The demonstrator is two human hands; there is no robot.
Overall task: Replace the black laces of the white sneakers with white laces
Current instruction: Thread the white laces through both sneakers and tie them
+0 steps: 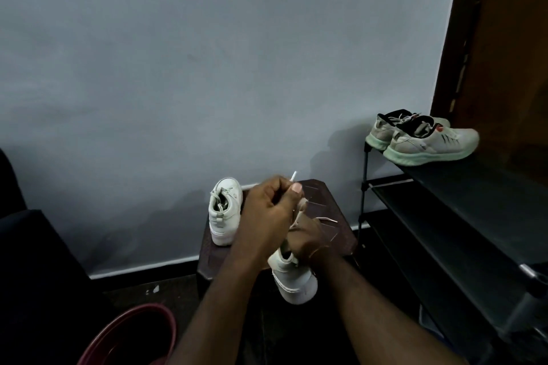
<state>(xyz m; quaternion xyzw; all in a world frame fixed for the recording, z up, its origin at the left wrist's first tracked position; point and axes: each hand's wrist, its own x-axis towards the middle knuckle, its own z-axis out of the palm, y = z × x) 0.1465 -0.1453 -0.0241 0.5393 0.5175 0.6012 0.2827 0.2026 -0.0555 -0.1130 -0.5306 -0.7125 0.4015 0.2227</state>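
A: Status on the lace swap?

B: Mid-threading, I'd say. The left hand [267,210] is curled, thumb and fingers pinching the thin white lace [293,177] just below its tip. The tip pokes up above the knuckles.

A: Other hand?

B: The right hand [308,241] sits on the upper of the near white high-top sneaker [295,281], partly under the left. Its fingers are hidden, so I can't tell how it grips. That shoe lies heel toward the camera at the front edge of the dark brown wooden stool [338,207]. A loose lace end [326,219] trails across the stool top.

A: 2nd shoe?

B: The far white high-top sneaker [225,210] stands on the stool just left of the hands, with a pale lace in it. Looks done. No black lace in view.

A: Next?

B: Probably feed the pinched tip into the next eyelet and pull through. That needs the shoe held steady and even tension on the 2 ends. The eyelets are hidden, so remaining rows are unknown.
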